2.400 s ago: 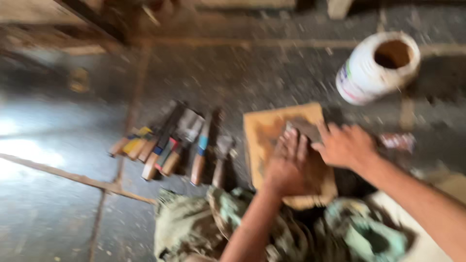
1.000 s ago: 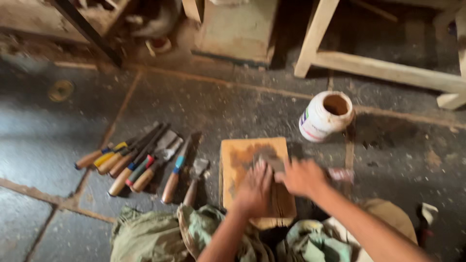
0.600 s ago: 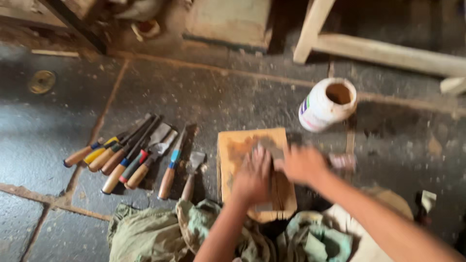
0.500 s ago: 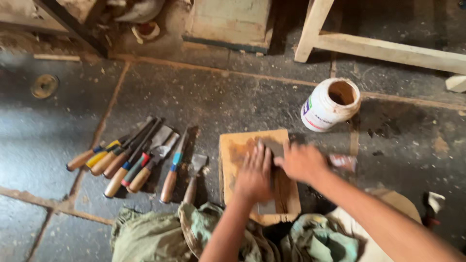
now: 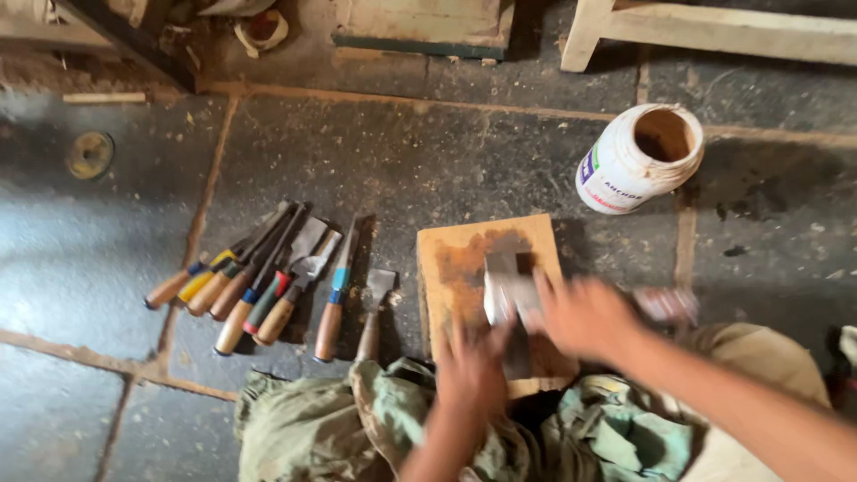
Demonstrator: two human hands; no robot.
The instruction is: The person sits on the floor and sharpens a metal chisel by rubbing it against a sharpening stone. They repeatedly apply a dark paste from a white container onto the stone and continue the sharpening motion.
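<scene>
- On the stone floor (image 5: 428,161), far left: round metal disc (image 5: 89,153), lying flat, well apart from everything else.
- Row of chisels (image 5: 268,281) next, wooden and coloured handles toward the person, blades fanned up and away; some touching each other. Nobody's hand is on them.
- Two more lie just right of that row: blue-banded chisel (image 5: 336,290) and short wide chisel (image 5: 373,308), near the board's left edge, not touching it.
- Left hand (image 5: 473,375), blurred, fingers spread and pressing down on the near end of the flat metal blade (image 5: 504,286); looks like flat pressure rather than a closed grip.
- Blade lies on the wooden board (image 5: 464,268), over a rusty-brown stained patch. Judged stiff, thin steel, fairly light, with a sharp edge; probably slick if the stain is wet. Best held flat under the fingertips, away from the cutting edge.
- Board looks rigid and sits flat on the floor; likely to slide unless weighted.
- Right hand (image 5: 585,317), blurred, closed over the blade's right part; exact finger placement cannot be told.
- Crumpled green cloth (image 5: 357,419) below, at the person's knees.
- White plastic jar (image 5: 638,161), open, upper right, apart from the board.
</scene>
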